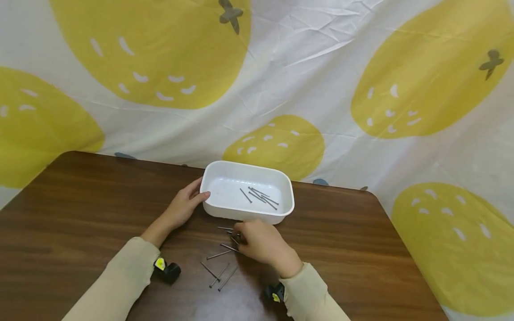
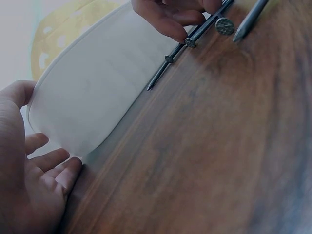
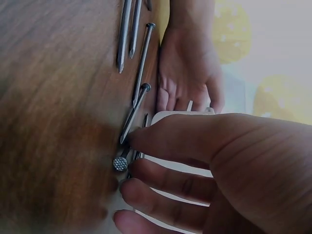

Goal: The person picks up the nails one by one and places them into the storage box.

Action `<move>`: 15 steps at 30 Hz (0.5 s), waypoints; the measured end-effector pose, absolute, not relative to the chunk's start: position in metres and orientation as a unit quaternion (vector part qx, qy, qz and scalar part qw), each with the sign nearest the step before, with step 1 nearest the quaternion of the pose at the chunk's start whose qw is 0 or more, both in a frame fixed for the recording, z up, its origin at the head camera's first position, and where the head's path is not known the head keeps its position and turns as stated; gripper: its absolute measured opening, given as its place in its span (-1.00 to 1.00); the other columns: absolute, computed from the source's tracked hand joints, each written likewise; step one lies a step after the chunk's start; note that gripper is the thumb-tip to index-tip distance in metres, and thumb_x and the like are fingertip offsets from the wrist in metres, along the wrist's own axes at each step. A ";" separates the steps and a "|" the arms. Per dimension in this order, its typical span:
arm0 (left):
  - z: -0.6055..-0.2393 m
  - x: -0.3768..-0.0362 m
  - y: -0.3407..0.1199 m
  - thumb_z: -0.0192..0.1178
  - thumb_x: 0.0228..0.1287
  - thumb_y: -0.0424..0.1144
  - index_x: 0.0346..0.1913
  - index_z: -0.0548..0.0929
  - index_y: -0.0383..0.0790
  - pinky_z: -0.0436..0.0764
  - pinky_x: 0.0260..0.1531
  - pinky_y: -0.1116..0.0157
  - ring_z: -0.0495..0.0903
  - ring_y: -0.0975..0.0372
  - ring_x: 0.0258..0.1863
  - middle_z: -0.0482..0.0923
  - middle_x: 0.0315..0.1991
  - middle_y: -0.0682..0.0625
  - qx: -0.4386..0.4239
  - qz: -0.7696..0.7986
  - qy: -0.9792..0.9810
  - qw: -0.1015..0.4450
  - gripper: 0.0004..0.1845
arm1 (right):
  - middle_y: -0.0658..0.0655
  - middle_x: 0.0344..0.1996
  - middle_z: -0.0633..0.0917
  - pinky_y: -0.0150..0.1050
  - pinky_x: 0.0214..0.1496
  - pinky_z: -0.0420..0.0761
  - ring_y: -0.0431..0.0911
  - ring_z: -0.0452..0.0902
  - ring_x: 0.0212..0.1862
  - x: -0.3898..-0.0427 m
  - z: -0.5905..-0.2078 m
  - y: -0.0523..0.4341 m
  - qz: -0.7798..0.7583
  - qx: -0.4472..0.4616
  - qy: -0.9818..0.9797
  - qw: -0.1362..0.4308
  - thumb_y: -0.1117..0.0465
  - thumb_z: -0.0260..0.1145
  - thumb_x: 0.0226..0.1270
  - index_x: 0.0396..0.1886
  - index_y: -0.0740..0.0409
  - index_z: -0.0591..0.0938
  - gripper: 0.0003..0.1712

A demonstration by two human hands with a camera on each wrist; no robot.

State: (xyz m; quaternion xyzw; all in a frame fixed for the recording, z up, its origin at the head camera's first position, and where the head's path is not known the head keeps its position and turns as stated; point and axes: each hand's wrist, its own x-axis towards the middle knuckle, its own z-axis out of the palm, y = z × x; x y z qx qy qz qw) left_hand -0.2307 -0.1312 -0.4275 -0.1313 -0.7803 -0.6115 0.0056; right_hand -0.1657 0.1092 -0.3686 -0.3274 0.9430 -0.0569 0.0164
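Note:
A white rectangular tub [image 1: 241, 213] stands on the wooden table, several nails [image 1: 263, 197] lying inside it toward the right. My left hand [image 1: 184, 206] holds the tub's left end, thumb over the rim and the other fingers along the outer wall, as the left wrist view [image 2: 41, 165] shows. In front of the tub my right hand [image 1: 263, 243] is down at the loose nails. Its thumb and forefinger pinch a nail [image 3: 120, 163] with a textured round head; the fingers hide part of its shank. Other loose nails [image 1: 218, 255] lie beside these fingertips.
Several more nails [image 1: 226, 278] are scattered nearer the front of the dark brown table [image 1: 100, 200]. Behind the table hangs a white cloth [image 1: 297, 53] printed with large yellow fruit. Black wrist cameras [image 1: 170, 272] sit at both sleeve cuffs.

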 end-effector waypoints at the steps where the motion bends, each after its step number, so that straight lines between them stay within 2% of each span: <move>1: -0.427 -0.230 -0.132 0.08 0.53 -0.19 0.57 0.13 -0.39 0.28 0.52 -0.06 0.22 -0.18 0.53 0.15 0.55 -0.37 -0.130 -0.611 -0.781 0.007 -0.31 | -0.14 -0.55 0.65 -0.37 -0.44 0.50 -0.25 0.51 -0.44 -0.166 -0.369 0.109 -0.056 -0.328 0.943 0.016 0.23 0.51 0.05 -0.22 -0.02 0.75 -0.76; 9: -0.428 -0.229 -0.132 0.08 0.54 -0.17 0.57 0.13 -0.38 0.29 0.51 -0.06 0.22 -0.17 0.54 0.14 0.56 -0.35 -0.131 -0.610 -0.781 0.007 -0.31 | -0.14 -0.56 0.59 -0.39 -0.48 0.44 -0.26 0.46 -0.44 -0.164 -0.368 0.108 -0.057 -0.319 0.945 0.033 0.28 0.50 0.03 -0.22 -0.02 0.74 -0.73; 15: -0.428 -0.229 -0.131 0.07 0.54 -0.18 0.57 0.12 -0.38 0.29 0.51 -0.06 0.23 -0.17 0.53 0.15 0.56 -0.36 -0.133 -0.612 -0.780 0.007 -0.31 | -0.14 -0.57 0.51 -0.38 -0.50 0.39 -0.24 0.40 -0.46 -0.161 -0.366 0.108 -0.059 -0.303 0.949 0.057 0.36 0.49 -0.04 -0.32 -0.04 0.68 -0.72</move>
